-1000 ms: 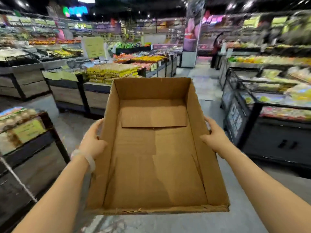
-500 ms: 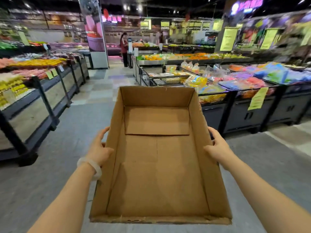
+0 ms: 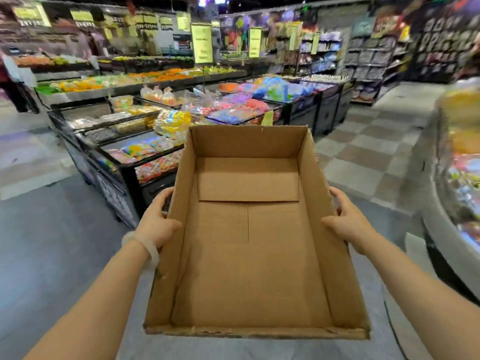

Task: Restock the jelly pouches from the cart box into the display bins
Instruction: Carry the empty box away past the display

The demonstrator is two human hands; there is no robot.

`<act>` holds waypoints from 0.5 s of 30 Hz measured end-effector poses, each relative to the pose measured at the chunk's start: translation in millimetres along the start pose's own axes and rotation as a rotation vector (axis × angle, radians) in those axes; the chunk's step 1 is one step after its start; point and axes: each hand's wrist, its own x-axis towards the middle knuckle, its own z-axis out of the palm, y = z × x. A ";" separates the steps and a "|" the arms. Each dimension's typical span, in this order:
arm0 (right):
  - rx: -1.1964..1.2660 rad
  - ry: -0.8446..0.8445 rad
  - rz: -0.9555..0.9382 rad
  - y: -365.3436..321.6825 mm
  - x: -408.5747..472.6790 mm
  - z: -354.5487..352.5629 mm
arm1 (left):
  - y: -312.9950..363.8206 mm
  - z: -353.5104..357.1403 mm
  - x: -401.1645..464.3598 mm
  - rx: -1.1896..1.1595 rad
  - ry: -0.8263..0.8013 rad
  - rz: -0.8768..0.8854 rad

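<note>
I carry a brown cardboard box (image 3: 249, 255) in front of me, open at the top with nothing inside. My left hand (image 3: 155, 224) grips its left wall, thumb over the rim, a pale bracelet on the wrist. On the opposite wall my right hand (image 3: 348, 222) holds the box the same way. Black display bins (image 3: 124, 175) with colourful bagged sweets stand ahead and to the left of the box. No cart is in view.
A rounded display (image 3: 457, 198) with packaged goods curves along the right edge. Tall shelves (image 3: 376, 55) of packets line the back right. Tiled and grey floor (image 3: 363, 157) runs between them. A person (image 3: 10, 81) stands at the far left.
The view has swung to the right while both hands keep the box. The sweets bins have shifted from the right to the left, and a rounded display has appeared at the right.
</note>
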 end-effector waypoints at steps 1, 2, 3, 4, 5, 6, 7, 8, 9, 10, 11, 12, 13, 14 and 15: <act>0.001 0.024 0.007 7.9 16.0 -13.0 | 7.2 19.2 19.9 0.004 -0.031 0.004; 0.003 0.047 0.013 13.5 31.1 -25.4 | 14.0 37.9 39.7 0.007 -0.052 0.007; 0.008 0.066 0.018 17.9 47.7 -37.5 | 22.2 56.3 58.9 0.004 -0.069 0.012; 0.008 0.088 0.023 20.5 66.3 -50.2 | 32.2 74.1 79.9 0.003 -0.087 0.017; 0.009 0.107 0.030 23.8 86.2 -63.5 | 43.3 91.3 100.6 0.009 -0.106 0.024; 0.009 0.120 0.037 25.2 103.5 -76.6 | 56.1 107.5 120.0 0.027 -0.127 0.028; 0.000 0.134 0.038 26.0 121.0 -90.3 | 70.3 124.0 139.8 0.039 -0.145 0.040; -0.013 0.157 0.036 26.0 138.7 -104.7 | 85.6 140.4 158.9 0.039 -0.162 0.055; -0.013 0.186 0.047 26.6 156.7 -119.6 | 100.0 156.5 177.8 0.039 -0.178 0.066; 0.002 0.213 0.061 29.5 176.9 -135.7 | 113.4 175.5 199.1 0.051 -0.194 0.082; 0.018 0.229 0.068 31.3 189.7 -146.1 | 123.8 187.1 211.8 0.071 -0.204 0.104; 0.021 0.239 0.072 33.7 202.6 -154.1 | 133.0 199.3 224.2 0.078 -0.219 0.117; 0.018 0.250 0.085 38.3 219.3 -162.0 | 140.0 214.2 241.9 0.079 -0.229 0.119; 0.013 0.261 0.099 43.1 236.1 -168.4 | 145.8 228.5 260.0 0.084 -0.235 0.122; 0.011 0.270 0.114 48.6 253.5 -174.0 | 150.5 243.2 278.9 0.085 -0.244 0.129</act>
